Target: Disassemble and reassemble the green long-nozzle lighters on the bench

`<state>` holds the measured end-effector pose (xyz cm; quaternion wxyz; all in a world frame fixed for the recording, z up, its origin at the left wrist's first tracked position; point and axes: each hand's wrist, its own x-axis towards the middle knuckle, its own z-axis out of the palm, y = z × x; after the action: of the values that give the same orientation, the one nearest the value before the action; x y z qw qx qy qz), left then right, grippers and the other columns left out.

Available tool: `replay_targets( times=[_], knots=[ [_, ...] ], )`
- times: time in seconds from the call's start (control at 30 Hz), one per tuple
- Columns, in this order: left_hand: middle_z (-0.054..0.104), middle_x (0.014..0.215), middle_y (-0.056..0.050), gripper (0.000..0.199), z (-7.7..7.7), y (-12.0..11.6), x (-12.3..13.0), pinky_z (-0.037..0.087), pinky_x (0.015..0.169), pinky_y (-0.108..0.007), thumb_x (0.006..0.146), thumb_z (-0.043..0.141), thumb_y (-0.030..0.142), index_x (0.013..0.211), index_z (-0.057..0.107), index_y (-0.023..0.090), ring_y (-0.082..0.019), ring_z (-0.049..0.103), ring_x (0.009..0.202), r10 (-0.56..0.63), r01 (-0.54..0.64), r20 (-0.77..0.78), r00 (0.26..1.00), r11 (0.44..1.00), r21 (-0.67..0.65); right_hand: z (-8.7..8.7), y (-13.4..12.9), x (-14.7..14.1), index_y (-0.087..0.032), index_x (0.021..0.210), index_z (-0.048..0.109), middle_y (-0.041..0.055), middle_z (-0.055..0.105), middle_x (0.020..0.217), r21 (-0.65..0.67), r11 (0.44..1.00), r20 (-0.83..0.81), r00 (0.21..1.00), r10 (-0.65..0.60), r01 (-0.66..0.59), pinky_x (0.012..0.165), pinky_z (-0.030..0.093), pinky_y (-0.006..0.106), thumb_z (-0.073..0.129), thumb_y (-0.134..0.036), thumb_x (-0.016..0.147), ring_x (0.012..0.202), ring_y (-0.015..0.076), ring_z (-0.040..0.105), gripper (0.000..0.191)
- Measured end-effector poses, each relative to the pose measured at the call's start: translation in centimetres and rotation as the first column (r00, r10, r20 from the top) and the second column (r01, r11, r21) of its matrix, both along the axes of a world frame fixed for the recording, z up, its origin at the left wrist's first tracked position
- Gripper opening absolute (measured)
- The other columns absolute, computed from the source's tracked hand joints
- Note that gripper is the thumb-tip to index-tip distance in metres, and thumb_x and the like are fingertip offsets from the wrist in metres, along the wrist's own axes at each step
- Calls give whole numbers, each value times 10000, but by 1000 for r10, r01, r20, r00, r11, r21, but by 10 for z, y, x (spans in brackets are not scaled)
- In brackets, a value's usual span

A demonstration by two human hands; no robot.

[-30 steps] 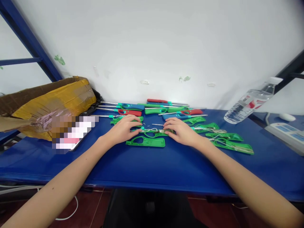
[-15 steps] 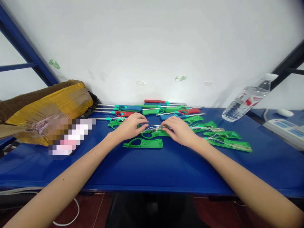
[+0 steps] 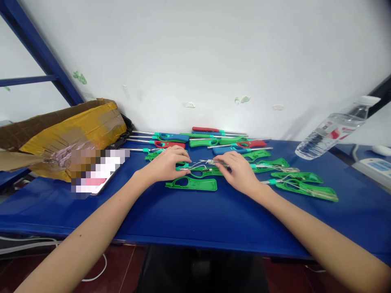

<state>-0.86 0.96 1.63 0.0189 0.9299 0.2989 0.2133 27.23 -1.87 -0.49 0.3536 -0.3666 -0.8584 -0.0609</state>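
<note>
My left hand (image 3: 169, 163) is closed, thumb and fingers pinched around the metal rod (image 3: 184, 168) of an opened green lighter. My right hand (image 3: 236, 169) pinches a small clear lighter insert (image 3: 215, 162) with thin white wires running left from it. Between the hands, under the wires, lies an opened green lighter shell (image 3: 214, 171). Nearer me is a separate green shell half (image 3: 195, 184), lying flat. To the right of my right hand, opened green shells (image 3: 308, 189) hold metal rods, wires and clear inserts.
Closed lighters in red (image 3: 252, 143), blue (image 3: 174, 137) and green lie along the wall. A torn cardboard box (image 3: 76, 136) and a phone (image 3: 104, 179) are at left. A water bottle (image 3: 334, 130) stands at right, beside a white device (image 3: 374, 169).
The view has shifted, so the table items sit further right. My right hand's insert now shows more clearly beyond its fingertips, and the left thumb has moved down along the rod.
</note>
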Motion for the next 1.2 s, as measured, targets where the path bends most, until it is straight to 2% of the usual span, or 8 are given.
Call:
replay_targets(
  times=[0.2, 0.37, 0.53, 0.7, 0.9, 1.07, 1.2],
  knots=[
    [692, 1113, -93, 212, 8, -1, -12, 491, 960, -420, 861, 672, 355, 992, 744, 205, -259, 627, 1075, 26, -29, -41, 999, 997, -73, -6, 4, 1, -196, 1044, 664, 102, 723, 961, -45, 998, -46, 998, -36, 34, 838, 514, 435, 505, -278, 972, 935, 269, 609, 193],
    [694, 1115, -78, 148, 10, -1, -16, 484, 949, -406, 832, 700, 299, 942, 745, 211, -263, 627, 1081, 15, -22, -92, 996, 997, -74, -10, 7, 2, -184, 1016, 664, 97, 721, 967, -112, 994, 23, 1000, -16, 18, 876, 505, 441, 547, -244, 946, 973, 276, 592, 149],
    [700, 1058, -69, 77, 8, 1, -15, 494, 938, -380, 831, 679, 225, 884, 728, 199, -249, 632, 1076, 0, -11, -105, 994, 994, -105, -10, 8, 2, -182, 989, 663, 92, 713, 986, -143, 990, 60, 998, 7, 2, 910, 498, 457, 547, -194, 931, 1009, 281, 585, 130],
    [698, 1051, -71, 79, 5, 4, -16, 496, 938, -377, 849, 659, 218, 894, 719, 195, -244, 639, 1056, -18, 7, -101, 995, 994, -109, -7, 6, 1, -199, 1019, 678, 118, 677, 1093, -128, 991, 24, 999, 35, -32, 956, 493, 489, 518, -241, 955, 1078, 286, 587, 177],
    [698, 1033, -81, 157, 6, -1, -13, 496, 940, -381, 868, 671, 317, 954, 714, 192, -251, 636, 1044, -1, -6, -95, 995, 997, -74, -9, 8, 2, -232, 963, 735, 99, 690, 1051, -126, 983, 51, 989, 139, -132, 973, 496, 487, 563, -273, 941, 1114, 281, 575, 179],
    [680, 1077, -105, 220, 2, -7, -3, 497, 936, -394, 921, 615, 351, 1019, 710, 179, -259, 625, 1046, 41, -42, -63, 997, 999, -10, -9, 9, -2, -240, 929, 738, 87, 698, 1042, -108, 985, -24, 991, 134, -136, 937, 514, 478, 558, -278, 949, 1071, 269, 593, 185],
    [674, 1085, -112, 221, -3, -10, 5, 497, 930, -405, 924, 619, 328, 1041, 700, 159, -262, 619, 1037, 14, -12, -57, 998, 1000, 23, -5, 4, -7, -226, 925, 727, 89, 690, 1052, -108, 982, -70, 986, 150, -157, 932, 520, 450, 560, -270, 951, 1057, 253, 596, 175]
  ],
)
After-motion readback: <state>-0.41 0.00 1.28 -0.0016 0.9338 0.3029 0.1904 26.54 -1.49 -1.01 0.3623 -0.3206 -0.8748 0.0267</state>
